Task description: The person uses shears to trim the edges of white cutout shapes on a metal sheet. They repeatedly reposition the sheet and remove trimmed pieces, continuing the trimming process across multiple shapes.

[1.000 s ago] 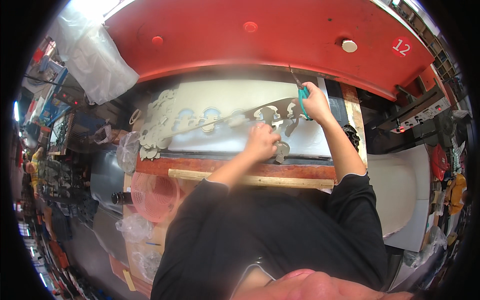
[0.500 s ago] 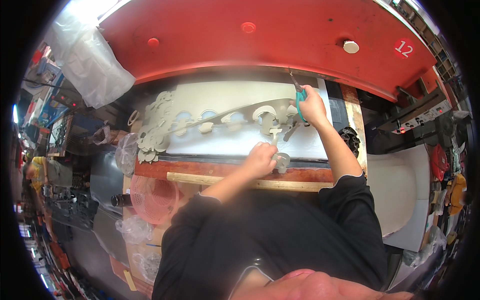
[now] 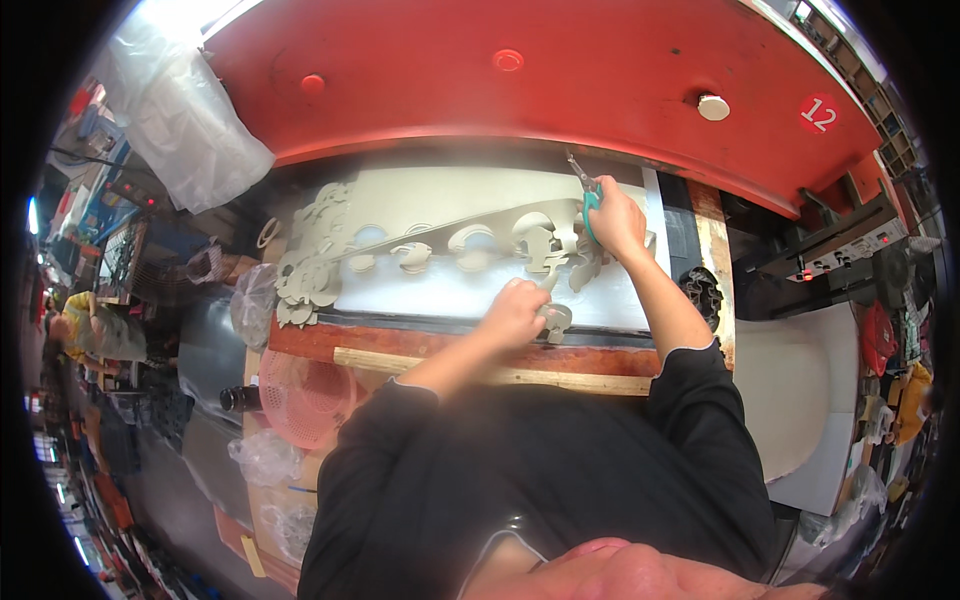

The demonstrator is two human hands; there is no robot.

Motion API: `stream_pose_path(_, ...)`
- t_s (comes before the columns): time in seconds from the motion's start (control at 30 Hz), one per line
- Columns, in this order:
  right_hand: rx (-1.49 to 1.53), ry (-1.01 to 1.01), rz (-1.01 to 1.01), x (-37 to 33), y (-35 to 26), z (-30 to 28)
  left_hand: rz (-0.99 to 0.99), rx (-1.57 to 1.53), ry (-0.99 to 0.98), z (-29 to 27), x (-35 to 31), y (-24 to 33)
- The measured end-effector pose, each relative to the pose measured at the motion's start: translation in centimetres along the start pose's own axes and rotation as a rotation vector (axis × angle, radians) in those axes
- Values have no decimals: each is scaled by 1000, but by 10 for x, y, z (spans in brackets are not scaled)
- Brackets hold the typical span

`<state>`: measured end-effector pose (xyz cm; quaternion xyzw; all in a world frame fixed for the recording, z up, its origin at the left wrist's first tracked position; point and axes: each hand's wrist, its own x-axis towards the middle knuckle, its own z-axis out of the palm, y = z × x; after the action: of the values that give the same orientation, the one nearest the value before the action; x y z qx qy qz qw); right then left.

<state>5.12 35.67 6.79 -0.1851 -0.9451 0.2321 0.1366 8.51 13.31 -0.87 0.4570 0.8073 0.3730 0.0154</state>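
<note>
My right hand [image 3: 619, 220] is closed around teal-handled scissors [image 3: 591, 212], whose blades point up and away toward the red panel. A long, narrow offcut strip [image 3: 470, 232] of grey-beige sheet slants across the table, its right end beside the scissors and right hand. Rounded cut-outs run along the sheet below it. Nearer me, my left hand [image 3: 515, 312] is closed on a thin grey-beige scrap [image 3: 549, 281]; its fingertips are partly hidden. A curled scrap [image 3: 557, 320] lies just right of that hand. The uncut sheet [image 3: 440, 185] lies flat at the far side.
A heap of cut grey-beige pieces [image 3: 308, 270] lies at the table's left end. The red machine panel [image 3: 420, 75] stands over the far edge. A wooden bar [image 3: 480, 372] runs along the front, with a pink basket [image 3: 305, 395] at left and black coiled material [image 3: 701, 290] at right.
My right hand and the scissors have come slightly down and left. The slanted strip and nearby scraps have shifted, and my left hand has moved up a little.
</note>
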Motion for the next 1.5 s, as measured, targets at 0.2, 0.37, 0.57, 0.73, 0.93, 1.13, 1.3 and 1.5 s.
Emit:
stream_pose_path(0.2,-107,-117,9,14,6,9,-283,-297,-90,-14,7,-16)
stream_pose_path(0.37,-124,-162,33,19,7,13,-547,-747,16,-25,3,-13)
stream_pose_path(0.57,-122,-199,40,20,4,10,-360,-416,-27,-34,-12,-5)
stream_pose_path(0.73,-114,-195,29,20,6,7,-36,120,-23,-30,-16,7)
stream_pose_path(0.93,-84,-193,30,20,10,7,-205,63,-97,-31,-15,-3)
stream_pose_path(1.13,-76,-218,36,21,10,8,-276,-22,-53,-27,-19,-7)
stream_pose_path(1.3,-75,-206,31,22,14,11,-297,-88,70,-17,-24,-9)
stream_pose_path(1.5,-65,-193,20,23,16,13,-464,-292,102,-19,-30,-5)
